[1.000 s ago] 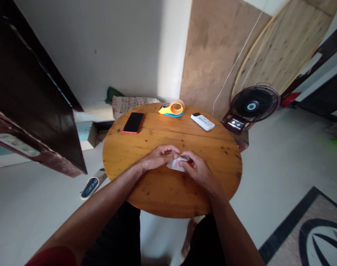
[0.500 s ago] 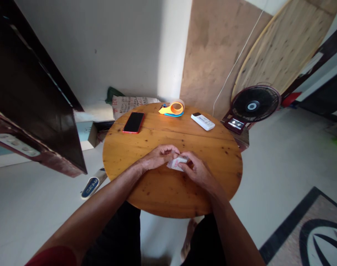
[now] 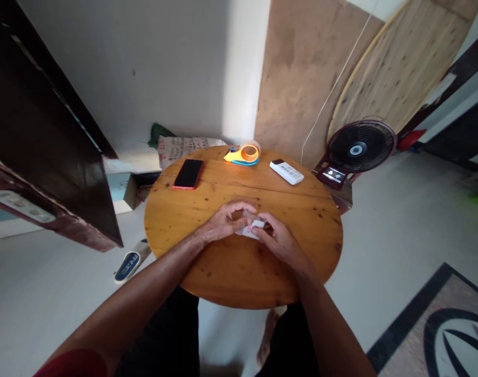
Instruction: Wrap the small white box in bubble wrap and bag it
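Observation:
A small white packet in clear plastic [image 3: 247,230], with faint red print, is between my hands above the round wooden table [image 3: 239,283]. My left hand [image 3: 226,222] has its thumb and fingers curled round the packet's left side. From the right, my right hand [image 3: 276,233] pinches the packet between thumb and forefinger. The fingers cover part of it, so what lies inside the wrapping cannot be made out.
A red-edged phone [image 3: 189,174] lies at the table's back left. Toward the back stands an orange tape dispenser [image 3: 242,155], with a white remote-like device [image 3: 287,172] to its right. A dark fan [image 3: 356,151] stands beyond the right edge.
The fingers of my left hand have lifted slightly and spread a little wider over the packet. The packet has tilted and is more covered. My right hand keeps its pinch.

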Demonstrator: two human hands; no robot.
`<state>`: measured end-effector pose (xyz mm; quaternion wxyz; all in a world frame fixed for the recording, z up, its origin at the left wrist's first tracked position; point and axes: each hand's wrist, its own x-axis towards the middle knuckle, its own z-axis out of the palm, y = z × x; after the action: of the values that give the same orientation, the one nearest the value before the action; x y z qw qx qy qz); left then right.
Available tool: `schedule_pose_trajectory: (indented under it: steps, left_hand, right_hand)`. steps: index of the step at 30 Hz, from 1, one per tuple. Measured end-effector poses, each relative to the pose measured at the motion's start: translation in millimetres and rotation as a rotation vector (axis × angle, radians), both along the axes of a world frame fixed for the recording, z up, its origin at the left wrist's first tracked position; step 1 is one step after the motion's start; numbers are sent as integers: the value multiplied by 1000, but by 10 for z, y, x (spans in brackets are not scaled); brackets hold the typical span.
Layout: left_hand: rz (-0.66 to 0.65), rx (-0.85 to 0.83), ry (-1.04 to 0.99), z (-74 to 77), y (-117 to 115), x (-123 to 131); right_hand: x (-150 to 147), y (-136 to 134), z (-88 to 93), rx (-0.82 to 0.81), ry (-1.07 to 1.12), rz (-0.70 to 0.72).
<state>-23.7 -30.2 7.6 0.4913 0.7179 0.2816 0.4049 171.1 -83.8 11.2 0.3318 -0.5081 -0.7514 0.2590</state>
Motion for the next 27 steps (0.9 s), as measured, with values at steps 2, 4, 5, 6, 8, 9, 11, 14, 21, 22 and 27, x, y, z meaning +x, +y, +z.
schedule_pose_trajectory:
  steps: [2, 4, 5, 6, 8, 9, 11, 14, 21, 22, 27]
  left_hand:
    - [15, 95, 0, 13, 0, 7]
    - [29, 164, 7, 12, 6, 15]
    - [38, 187, 14, 8, 9, 18]
    - [49, 206, 21, 2, 11, 22]
    - [69, 234, 42, -7, 9, 28]
    - [77, 246, 55, -9, 5, 31]
    - [82, 274, 80, -7, -9, 36]
    - [60, 332, 92, 0, -28, 40]
    - [54, 471, 161, -40, -13, 15]
    - [54, 479, 170, -51, -7, 11]
    - [19, 488, 151, -63, -4, 4]
  right_hand:
    - [2, 1, 4, -9, 6, 2]
    - [-2, -2, 9, -12, 8, 5]
    - [-5, -4, 9, -10, 11, 3]
    - [-9, -5, 8, -9, 15, 0]
    - [-16, -6, 2, -7, 23, -12]
    - [-18, -6, -2, -7, 25, -19]
    - [-19, -4, -9, -12, 23, -28]
    - [-13, 0, -12, -29, 15, -38]
    - [-3, 29, -34, -34, 33, -28]
    - [-3, 34, -41, -35, 37, -28]
    - [2, 45, -65, -30, 48, -32]
